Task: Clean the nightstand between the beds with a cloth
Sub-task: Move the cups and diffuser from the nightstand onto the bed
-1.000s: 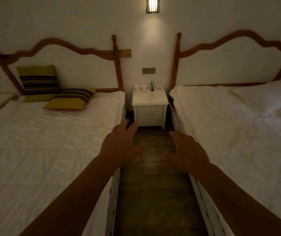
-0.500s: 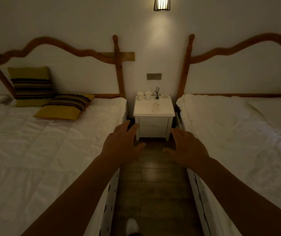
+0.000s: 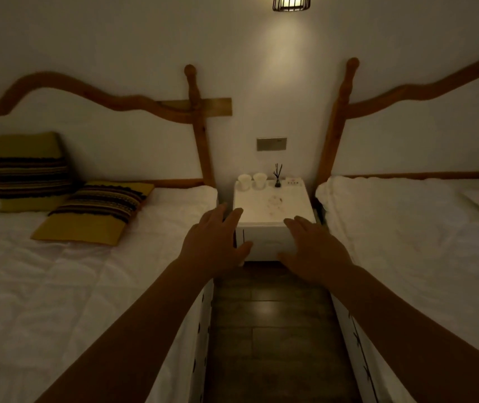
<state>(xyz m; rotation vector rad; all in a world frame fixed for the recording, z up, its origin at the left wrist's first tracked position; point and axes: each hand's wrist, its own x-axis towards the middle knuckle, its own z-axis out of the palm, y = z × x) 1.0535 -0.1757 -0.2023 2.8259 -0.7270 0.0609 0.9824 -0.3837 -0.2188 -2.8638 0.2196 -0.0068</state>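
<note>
Nearest us, our two bare arms reach forward down the aisle between two white beds. Our left hand (image 3: 213, 242) and right hand (image 3: 314, 251) are both spread and hold nothing; no cloth is visible. Straight ahead, beyond both hands, stands the white nightstand (image 3: 273, 210), about equally near each. Cups (image 3: 251, 181) sit along its far edge.

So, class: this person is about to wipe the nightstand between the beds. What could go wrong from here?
1. No cloth shows: the left hand and right hand are both open and hold nothing.
2. Two white cups and a reed diffuser stand at the back of the nightstand; a wipe might topple them.
3. Dim light could hide the stains.
</note>
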